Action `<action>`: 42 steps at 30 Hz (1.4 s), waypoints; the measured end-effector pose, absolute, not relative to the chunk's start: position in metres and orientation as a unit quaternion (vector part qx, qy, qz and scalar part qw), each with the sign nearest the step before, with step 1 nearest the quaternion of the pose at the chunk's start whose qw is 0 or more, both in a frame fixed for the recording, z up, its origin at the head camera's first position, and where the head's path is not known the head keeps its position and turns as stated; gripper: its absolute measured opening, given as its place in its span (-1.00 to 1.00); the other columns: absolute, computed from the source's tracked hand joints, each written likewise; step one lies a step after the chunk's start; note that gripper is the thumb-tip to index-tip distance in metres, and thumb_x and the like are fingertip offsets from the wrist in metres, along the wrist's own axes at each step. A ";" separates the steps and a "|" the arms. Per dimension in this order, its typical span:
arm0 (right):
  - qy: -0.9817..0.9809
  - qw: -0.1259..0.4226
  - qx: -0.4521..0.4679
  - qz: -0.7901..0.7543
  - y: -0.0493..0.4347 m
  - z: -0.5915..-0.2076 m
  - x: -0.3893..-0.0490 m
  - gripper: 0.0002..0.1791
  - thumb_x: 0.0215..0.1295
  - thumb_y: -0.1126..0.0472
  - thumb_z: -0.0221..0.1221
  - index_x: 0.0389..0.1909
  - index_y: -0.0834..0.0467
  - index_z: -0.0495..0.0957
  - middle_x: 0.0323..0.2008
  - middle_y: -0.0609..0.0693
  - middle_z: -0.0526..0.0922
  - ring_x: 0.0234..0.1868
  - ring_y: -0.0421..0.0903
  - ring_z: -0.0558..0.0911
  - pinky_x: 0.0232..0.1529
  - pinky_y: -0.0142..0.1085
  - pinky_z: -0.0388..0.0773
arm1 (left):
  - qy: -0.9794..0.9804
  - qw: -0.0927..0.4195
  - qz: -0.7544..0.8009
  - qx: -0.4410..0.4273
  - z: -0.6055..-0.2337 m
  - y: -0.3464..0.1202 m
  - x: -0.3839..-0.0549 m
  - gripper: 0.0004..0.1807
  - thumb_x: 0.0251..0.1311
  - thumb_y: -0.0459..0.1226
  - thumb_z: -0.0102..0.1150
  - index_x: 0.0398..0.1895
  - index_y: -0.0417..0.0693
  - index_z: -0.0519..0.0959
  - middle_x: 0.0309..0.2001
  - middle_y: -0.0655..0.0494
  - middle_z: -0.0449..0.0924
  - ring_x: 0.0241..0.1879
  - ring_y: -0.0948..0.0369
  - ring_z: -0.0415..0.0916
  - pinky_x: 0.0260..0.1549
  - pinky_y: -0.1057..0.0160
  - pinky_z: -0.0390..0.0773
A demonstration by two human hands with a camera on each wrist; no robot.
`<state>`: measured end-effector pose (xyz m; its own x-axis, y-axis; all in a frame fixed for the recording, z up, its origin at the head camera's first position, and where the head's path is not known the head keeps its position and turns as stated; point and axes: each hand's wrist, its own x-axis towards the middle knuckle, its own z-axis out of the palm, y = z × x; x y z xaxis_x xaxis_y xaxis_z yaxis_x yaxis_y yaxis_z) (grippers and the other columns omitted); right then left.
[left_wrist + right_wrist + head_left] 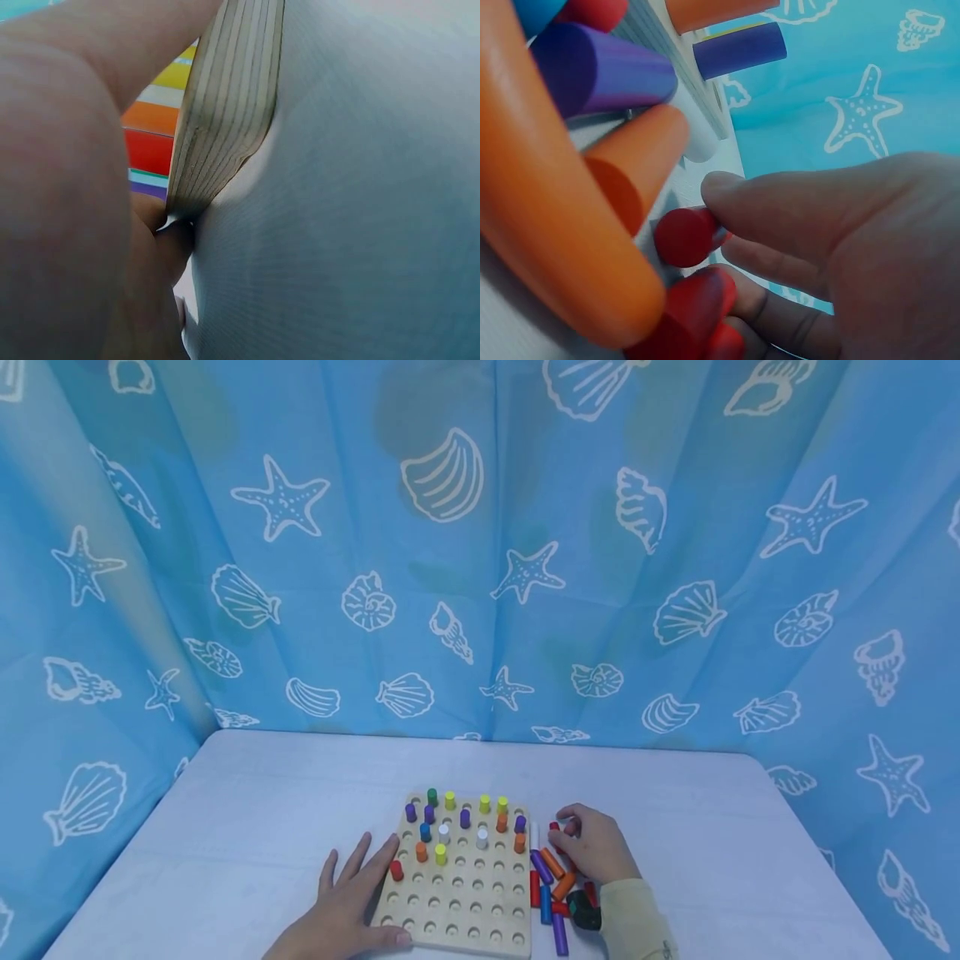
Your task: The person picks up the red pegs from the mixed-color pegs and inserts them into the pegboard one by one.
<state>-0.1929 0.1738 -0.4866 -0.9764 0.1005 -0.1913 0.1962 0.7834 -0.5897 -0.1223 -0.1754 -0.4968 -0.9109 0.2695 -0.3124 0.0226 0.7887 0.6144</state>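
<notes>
A square wooden pegboard (447, 887) lies on the table, with colored pegs upright in its far rows and bare holes nearer. My left hand (343, 906) rests against the board's left side, fingers spread and thumb at its near corner; in the left wrist view the board's layered edge (225, 112) shows beside the hand. To the right of the board, my right hand (597, 847) pinches a red peg (684, 237) between thumb and fingertips. More red pegs (694, 319) lie just under those fingers.
Loose pegs lie along the board's right side, among them a blue peg (545, 904), a purple peg (560, 935) and an orange peg (564, 886). A black wrist device (583, 911) sits by the right sleeve (636, 914). A blue shell-print curtain (495, 635) stands behind the table.
</notes>
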 end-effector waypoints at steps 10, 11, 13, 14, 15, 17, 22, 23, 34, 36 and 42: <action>0.939 0.081 0.077 -0.325 0.171 -0.486 -0.191 -0.67 0.30 0.10 0.35 0.00 0.17 0.64 -0.44 -0.02 0.54 -0.48 -0.09 0.50 -0.47 -0.33 0.51 | 0.925 0.195 0.317 0.075 -0.494 -0.175 -0.122 0.36 -0.21 0.38 0.43 0.63 0.08 0.00 0.57 -0.11 0.06 0.57 -0.19 -0.37 0.39 -0.36 -0.57; 0.940 0.079 0.078 -0.324 0.171 -0.485 -0.191 -0.67 0.30 0.09 0.35 -0.01 0.17 0.64 -0.44 -0.02 0.54 -0.48 -0.10 0.50 -0.48 -0.33 0.51 | 0.925 0.194 0.317 0.076 -0.495 -0.175 -0.122 0.35 -0.21 0.38 0.43 0.63 0.08 0.00 0.57 -0.11 0.06 0.57 -0.19 -0.36 0.39 -0.36 -0.57; 0.940 0.075 0.082 -0.322 0.171 -0.485 -0.191 -0.67 0.31 0.09 0.34 -0.01 0.18 0.64 -0.44 -0.02 0.55 -0.48 -0.10 0.50 -0.48 -0.33 0.52 | 0.926 0.193 0.316 0.077 -0.495 -0.175 -0.122 0.36 -0.21 0.39 0.42 0.63 0.07 0.00 0.57 -0.10 0.07 0.57 -0.19 -0.36 0.39 -0.36 -0.56; 0.940 0.074 0.082 -0.322 0.171 -0.484 -0.190 -0.67 0.32 0.08 0.33 -0.01 0.18 0.64 -0.44 -0.02 0.56 -0.49 -0.10 0.51 -0.49 -0.33 0.53 | 0.926 0.194 0.315 0.078 -0.496 -0.175 -0.122 0.36 -0.21 0.40 0.41 0.63 0.07 0.01 0.57 -0.10 0.07 0.57 -0.19 -0.36 0.39 -0.36 -0.56; 0.940 0.072 0.084 -0.323 0.171 -0.484 -0.190 -0.67 0.32 0.08 0.33 -0.01 0.18 0.64 -0.43 -0.02 0.56 -0.49 -0.10 0.51 -0.49 -0.33 0.54 | 0.926 0.195 0.313 0.079 -0.496 -0.175 -0.122 0.36 -0.21 0.41 0.40 0.63 0.07 0.01 0.57 -0.10 0.07 0.57 -0.19 -0.35 0.38 -0.37 -0.56; 0.938 0.068 0.087 -0.328 0.170 -0.483 -0.190 -0.68 0.32 0.08 0.33 -0.01 0.19 0.64 -0.42 -0.01 0.58 -0.50 -0.11 0.51 -0.51 -0.34 0.56 | 0.927 0.194 0.310 0.081 -0.497 -0.175 -0.122 0.36 -0.21 0.42 0.39 0.63 0.05 0.01 0.57 -0.10 0.07 0.57 -0.19 -0.34 0.38 -0.37 -0.56; 0.933 0.062 0.093 -0.341 0.170 -0.482 -0.188 -0.69 0.32 0.10 0.33 -0.02 0.19 0.63 -0.41 0.00 0.60 -0.51 -0.11 0.53 -0.52 -0.34 0.61 | 0.929 0.192 0.305 0.084 -0.496 -0.175 -0.122 0.36 -0.21 0.42 0.39 0.62 0.03 0.02 0.57 -0.11 0.07 0.57 -0.20 -0.33 0.38 -0.38 -0.54; 0.933 0.061 0.092 -0.342 0.170 -0.481 -0.188 -0.69 0.32 0.10 0.33 -0.02 0.19 0.63 -0.40 0.00 0.61 -0.51 -0.12 0.53 -0.53 -0.34 0.61 | 0.929 0.191 0.305 0.085 -0.496 -0.175 -0.122 0.36 -0.21 0.42 0.39 0.62 0.03 0.02 0.57 -0.11 0.07 0.57 -0.19 -0.33 0.38 -0.38 -0.54; 0.937 0.048 0.076 -0.339 0.166 -0.470 -0.186 -0.68 0.32 0.13 0.33 0.02 0.18 0.62 -0.41 0.00 0.58 -0.53 -0.11 0.52 -0.52 -0.35 0.58 | 0.927 0.195 0.312 0.075 -0.498 -0.173 -0.125 0.37 -0.24 0.42 0.41 0.63 0.09 0.01 0.57 -0.08 0.05 0.58 -0.17 -0.38 0.39 -0.36 -0.57; 0.937 0.045 0.075 -0.338 0.165 -0.468 -0.186 -0.68 0.32 0.13 0.33 0.02 0.18 0.62 -0.41 -0.01 0.58 -0.53 -0.11 0.51 -0.52 -0.35 0.57 | 0.927 0.194 0.312 0.076 -0.498 -0.174 -0.125 0.37 -0.24 0.41 0.41 0.63 0.09 0.01 0.57 -0.08 0.06 0.58 -0.17 -0.37 0.39 -0.36 -0.57; 0.939 0.039 0.071 -0.336 0.162 -0.461 -0.185 -0.67 0.30 0.12 0.34 0.03 0.15 0.62 -0.39 -0.01 0.59 -0.51 -0.11 0.51 -0.49 -0.35 0.57 | 0.927 0.193 0.313 0.078 -0.498 -0.176 -0.124 0.36 -0.22 0.40 0.42 0.63 0.07 0.01 0.57 -0.09 0.07 0.57 -0.19 -0.37 0.38 -0.37 -0.58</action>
<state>-0.1851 0.1619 -0.4615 -0.9868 0.1076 -0.1211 0.1600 0.7647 -0.6242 -0.1243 -0.1757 -0.4979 -0.9129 0.2658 -0.3097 0.0238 0.7922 0.6098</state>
